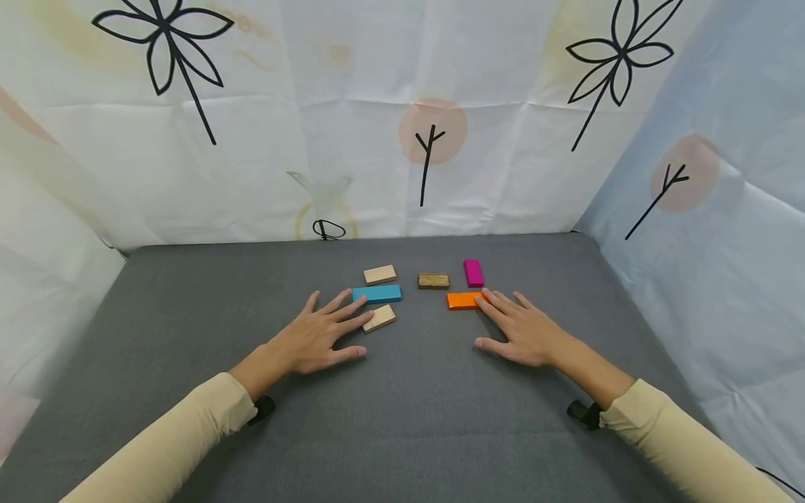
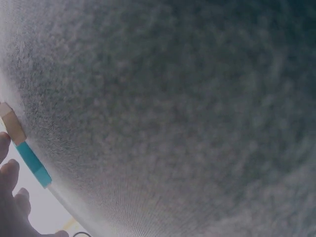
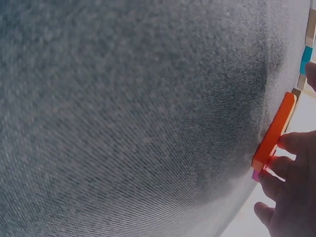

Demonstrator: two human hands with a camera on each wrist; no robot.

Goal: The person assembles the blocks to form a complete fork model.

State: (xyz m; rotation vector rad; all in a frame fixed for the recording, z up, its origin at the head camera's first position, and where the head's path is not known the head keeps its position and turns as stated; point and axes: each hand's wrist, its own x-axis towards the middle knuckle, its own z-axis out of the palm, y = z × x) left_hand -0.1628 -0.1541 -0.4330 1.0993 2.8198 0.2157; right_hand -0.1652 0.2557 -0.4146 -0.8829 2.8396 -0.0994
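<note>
Grey cloth covers the counter [image 1: 409, 426] under both hands, and from where I stand the left hand [image 1: 314, 341] lies spread, fingers straight, gripping nothing. Its index fingertip meets the lower pale block [image 1: 380, 319]; the middle one reaches the left end of the blue block [image 1: 381, 294]. The upper pale block [image 1: 380, 274] sits just beyond those fingertips. All three look like bare or painted wood: stiff, light, hard to damage. I'd pinch the blue one across its long sides, near the middle, since the paint may be a little slick; the pale ones should give better grip.

Between the hands, farther out than the fingertips, lies the brown block [image 1: 434, 281], its grain showing, probably just as light and easily taken by its long edges. Next comes the orange block [image 1: 462, 301], its right end under the fingers of the right hand [image 1: 527, 337], which is also spread flat and clasps nothing. Thumb and index across its narrow width would suit. The magenta block [image 1: 474, 273] lies just past those fingertips, best pinched by its sides.
</note>
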